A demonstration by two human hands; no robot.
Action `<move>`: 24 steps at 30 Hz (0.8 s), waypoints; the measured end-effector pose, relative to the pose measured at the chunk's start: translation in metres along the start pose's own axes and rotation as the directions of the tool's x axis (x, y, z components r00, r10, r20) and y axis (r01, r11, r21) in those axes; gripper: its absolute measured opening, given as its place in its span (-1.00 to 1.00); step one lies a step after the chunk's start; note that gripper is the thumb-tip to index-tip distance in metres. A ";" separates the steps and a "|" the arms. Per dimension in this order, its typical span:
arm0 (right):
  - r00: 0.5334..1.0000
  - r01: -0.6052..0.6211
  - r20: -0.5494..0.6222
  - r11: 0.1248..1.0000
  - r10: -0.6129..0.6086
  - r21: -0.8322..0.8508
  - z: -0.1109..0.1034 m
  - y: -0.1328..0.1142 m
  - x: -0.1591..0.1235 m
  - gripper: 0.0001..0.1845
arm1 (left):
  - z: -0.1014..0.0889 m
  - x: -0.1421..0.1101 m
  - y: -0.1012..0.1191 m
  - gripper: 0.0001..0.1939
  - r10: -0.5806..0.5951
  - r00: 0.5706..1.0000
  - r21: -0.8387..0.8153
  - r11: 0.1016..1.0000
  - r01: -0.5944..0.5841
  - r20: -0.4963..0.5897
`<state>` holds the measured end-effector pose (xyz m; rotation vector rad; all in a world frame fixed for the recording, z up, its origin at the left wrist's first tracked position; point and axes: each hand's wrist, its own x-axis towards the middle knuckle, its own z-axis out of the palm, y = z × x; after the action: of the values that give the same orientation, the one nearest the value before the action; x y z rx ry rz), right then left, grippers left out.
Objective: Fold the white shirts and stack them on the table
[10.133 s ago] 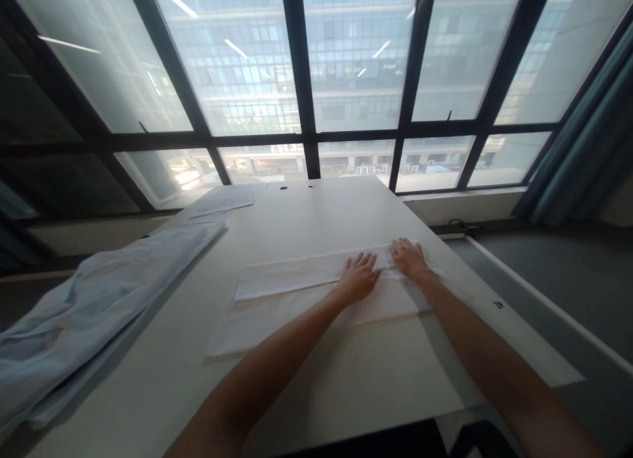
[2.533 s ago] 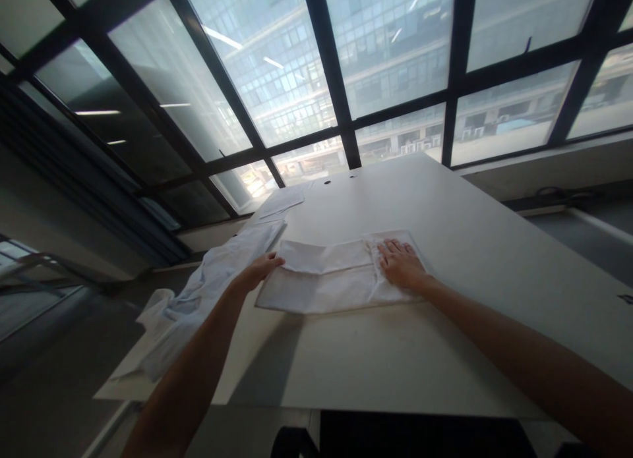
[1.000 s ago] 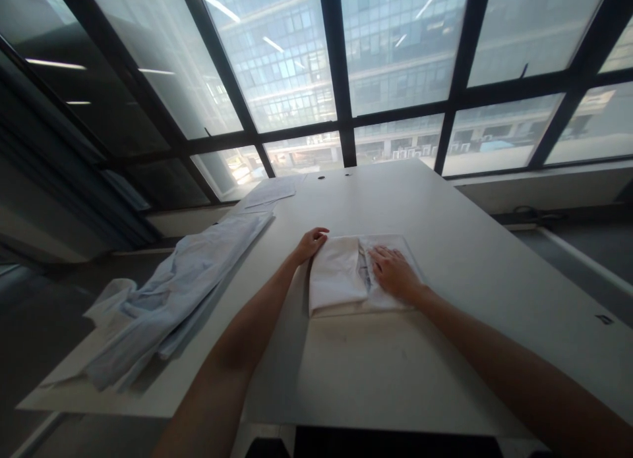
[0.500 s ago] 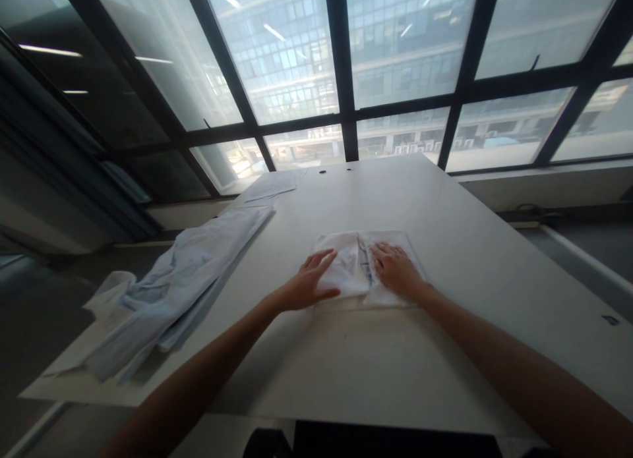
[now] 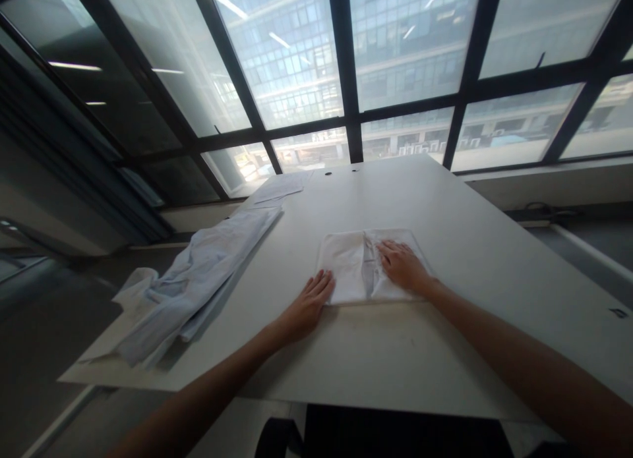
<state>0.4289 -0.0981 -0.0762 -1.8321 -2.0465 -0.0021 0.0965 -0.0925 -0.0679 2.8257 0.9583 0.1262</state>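
A folded white garment [image 5: 344, 263] lies flat on the white table [image 5: 366, 359] in front of me, with a seam or gap running down its middle where a greyish layer shows. My left hand [image 5: 311, 301] is laid flat at the garment's near left edge, fingers stretched out and their tips on the cloth. On the right half of the garment rests my right hand [image 5: 401, 263], palm down with its fingers extended. Neither hand grips anything. The exact kind of garment cannot be made out.
Along the table's left side lies a loose pile of white and pale-blue garments [image 5: 198, 273], partly over the edge. Behind it are white sheets [image 5: 279, 186]. A black chair part [image 5: 279, 435] stands at the near edge. Large windows [image 5: 405, 56] rise beyond the table.
My left hand has moved down and left from the garment's left half to its near left edge. The left half now looks flatter. My right hand stays on the right half.
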 end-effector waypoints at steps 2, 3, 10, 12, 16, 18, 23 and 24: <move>1.000 0.003 -0.001 1.000 -0.003 -0.001 0.000 0.000 0.000 -0.46 | -0.018 0.002 -0.002 -0.24 0.046 0.994 -0.016 0.999 -0.044 0.098; 1.000 0.005 -0.004 1.000 -0.005 -0.002 0.000 -0.001 0.000 -0.46 | -0.028 0.007 -0.004 -0.28 0.063 0.990 -0.032 0.998 -0.060 0.124; 1.000 0.018 -0.004 1.000 -0.018 -0.009 0.001 0.000 -0.001 -0.45 | -0.035 0.091 -0.005 -0.34 0.033 0.998 -0.007 0.999 -0.033 -0.044; 0.999 0.041 0.007 0.999 -0.041 -0.007 0.002 0.001 -0.002 -0.44 | -0.019 0.116 -0.002 -0.31 0.022 0.999 0.013 1.000 -0.021 -0.040; 0.994 0.103 0.032 0.994 -0.104 0.030 -0.001 -0.001 -0.004 -0.42 | 0.005 0.140 0.004 -0.32 -0.066 0.993 0.040 0.997 0.070 -0.094; 0.976 0.212 0.026 0.974 -0.215 0.085 -0.005 -0.006 -0.005 -0.44 | 0.009 0.143 0.003 -0.34 -0.076 0.991 0.037 0.996 0.080 -0.111; 0.884 0.459 -0.026 0.853 -0.468 0.250 -0.014 -0.020 -0.011 -0.55 | 0.000 0.153 -0.016 -0.47 -0.125 0.971 -0.008 0.992 0.127 -0.201; 0.875 0.471 -0.021 0.841 -0.484 0.266 -0.016 -0.022 -0.012 -0.57 | -0.004 0.158 -0.023 -0.50 -0.167 0.956 -0.039 0.986 0.162 -0.241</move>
<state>0.4135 -0.1165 -0.0594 -1.1378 -2.3545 0.1692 0.2076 0.0226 -0.0635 2.7420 1.2302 0.4682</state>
